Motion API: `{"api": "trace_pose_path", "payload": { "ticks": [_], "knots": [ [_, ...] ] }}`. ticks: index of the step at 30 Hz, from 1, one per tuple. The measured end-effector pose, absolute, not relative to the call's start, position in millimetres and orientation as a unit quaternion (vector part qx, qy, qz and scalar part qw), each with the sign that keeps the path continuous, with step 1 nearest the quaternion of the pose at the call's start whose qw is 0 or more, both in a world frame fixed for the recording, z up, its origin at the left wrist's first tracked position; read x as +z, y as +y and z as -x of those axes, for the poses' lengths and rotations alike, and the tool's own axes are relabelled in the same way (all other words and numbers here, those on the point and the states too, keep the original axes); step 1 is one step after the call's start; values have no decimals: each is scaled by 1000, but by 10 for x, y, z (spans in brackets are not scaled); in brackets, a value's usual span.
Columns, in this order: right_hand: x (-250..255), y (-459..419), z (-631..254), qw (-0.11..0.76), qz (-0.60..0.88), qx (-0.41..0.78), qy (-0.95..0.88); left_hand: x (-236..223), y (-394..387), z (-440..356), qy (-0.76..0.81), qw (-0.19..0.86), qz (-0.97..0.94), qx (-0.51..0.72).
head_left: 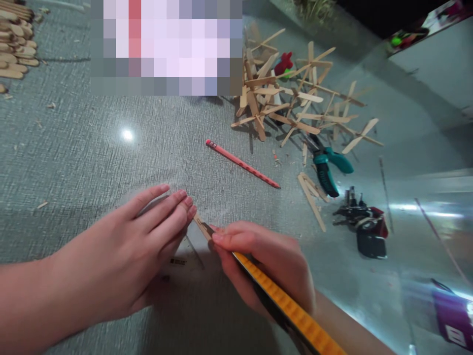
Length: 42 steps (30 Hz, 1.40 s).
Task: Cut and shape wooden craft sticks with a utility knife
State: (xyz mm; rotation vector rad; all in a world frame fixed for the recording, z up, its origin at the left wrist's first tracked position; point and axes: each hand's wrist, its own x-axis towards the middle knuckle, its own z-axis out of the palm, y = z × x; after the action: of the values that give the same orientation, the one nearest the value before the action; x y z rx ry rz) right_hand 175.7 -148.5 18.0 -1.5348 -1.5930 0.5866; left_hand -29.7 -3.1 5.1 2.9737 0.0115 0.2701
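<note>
My left hand (pixel 148 236) presses down with its fingers together on one end of a wooden craft stick (pixel 200 223). The stick slants across the grey textured tabletop toward my right hand (pixel 258 261). That hand is wrapped around what looks like a utility knife (pixel 281 296), with a ribbed orange-yellow handle edged in black. The knife's tip rests at the stick, close to a narrow cut or marked slot in the wood. My left fingertips hide the stick's far end. Just beyond both hands lies a red pencil (pixel 244 164).
Crossed craft sticks (pixel 295 93) are heaped at the back right. Teal-handled pliers (pixel 327 167), a bent stick piece (pixel 312 199) and a dark bundle of keys or tools (pixel 364 222) lie to the right. Loose craft sticks (pixel 16 44) are stacked back left. A purple object (pixel 453 310) sits far right.
</note>
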Motion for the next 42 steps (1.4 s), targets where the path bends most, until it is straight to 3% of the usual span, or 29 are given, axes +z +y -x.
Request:
{"api": "trace_pose_path", "payload": {
  "ticks": [12,16,32,42],
  "knots": [
    [68,-1551,-1762,449,604,178,-634,48,-3,255,-14,82,-992,97],
    [25,-1537,-1749,475,598,218,-608,51,-4,246,-7,103,-991,89],
    [58,-1475,-1725,449,615,218,-611,-4,-18,274,0,131,-986,99],
    [194,-1422,-1718,415,616,228,-630,54,-17,265,-4,69,-993,99]
  ]
}}
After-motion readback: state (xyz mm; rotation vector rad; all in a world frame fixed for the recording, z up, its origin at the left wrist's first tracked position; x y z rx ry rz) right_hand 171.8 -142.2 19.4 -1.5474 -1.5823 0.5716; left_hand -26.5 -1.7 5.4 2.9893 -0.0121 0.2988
